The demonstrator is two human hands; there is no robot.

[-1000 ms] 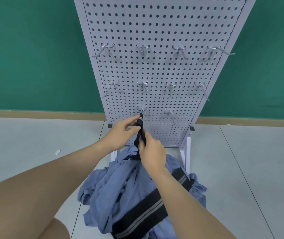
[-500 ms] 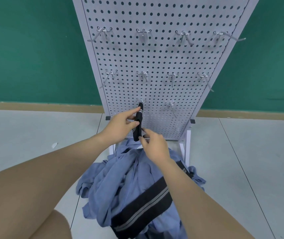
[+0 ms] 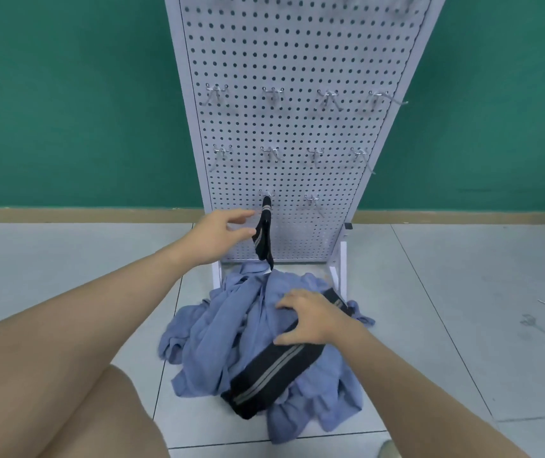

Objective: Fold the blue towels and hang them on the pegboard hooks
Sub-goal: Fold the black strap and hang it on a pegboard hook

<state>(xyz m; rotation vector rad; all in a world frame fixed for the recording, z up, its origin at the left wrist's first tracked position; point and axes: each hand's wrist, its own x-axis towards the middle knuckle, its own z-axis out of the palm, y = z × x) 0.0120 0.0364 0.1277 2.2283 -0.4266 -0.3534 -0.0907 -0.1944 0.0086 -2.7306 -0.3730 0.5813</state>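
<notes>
Blue towels (image 3: 231,328) heaped on floor (image 3: 66,259) at pegboard (image 3: 297,127) foot, dark striped band hooked on low hook (image 3: 267,193). Left hand (image 3: 221,233) beside band, fingers loose, empty. Right hand (image 3: 310,319) spread flat on heap. Loose hooks (image 3: 542,322) lying right.

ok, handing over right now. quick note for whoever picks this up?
Left hand: open, beside the dark striped band, which hangs on a bottom-row hook.
Right hand: open, resting on the blue towel pile on the floor in front of the pegboard.
Done: that one band end is hooked; its blue cloth trails into the pile.
Left: the pile is unfolded. The other visible hooks are bare.
</notes>
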